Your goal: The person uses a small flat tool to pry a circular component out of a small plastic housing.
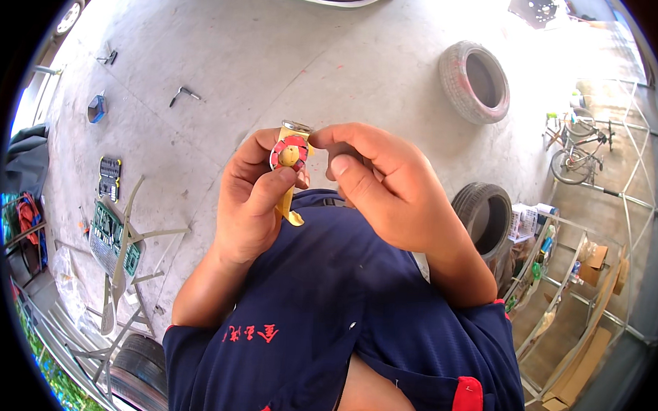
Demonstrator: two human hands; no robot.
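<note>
In front of my chest, my left hand (pixel 260 192) pinches a small yellow item (pixel 290 155) between thumb and fingers. It carries a red, segmented ring around a yellow middle, and a shiny metal rim tops it. A yellow strip hangs from it below my left thumb, its lower end curled. What kind of thing it is, I cannot make out. My right hand (pixel 384 182) is just to the right, the index fingertip at the item's upper right edge. Its thumb is apart from the index finger, and nothing shows between them; the other fingers are curled and partly hidden.
Tyres (pixel 474 82) stand on the concrete floor to the right, another (pixel 482 217) nearer me. At left lie a green tool case (pixel 115 234), a black socket set (pixel 109 178) and a ratchet-like tool (pixel 183 95). A metal-framed rack (pixel 557 300) and bicycles (pixel 575 165) are at far right.
</note>
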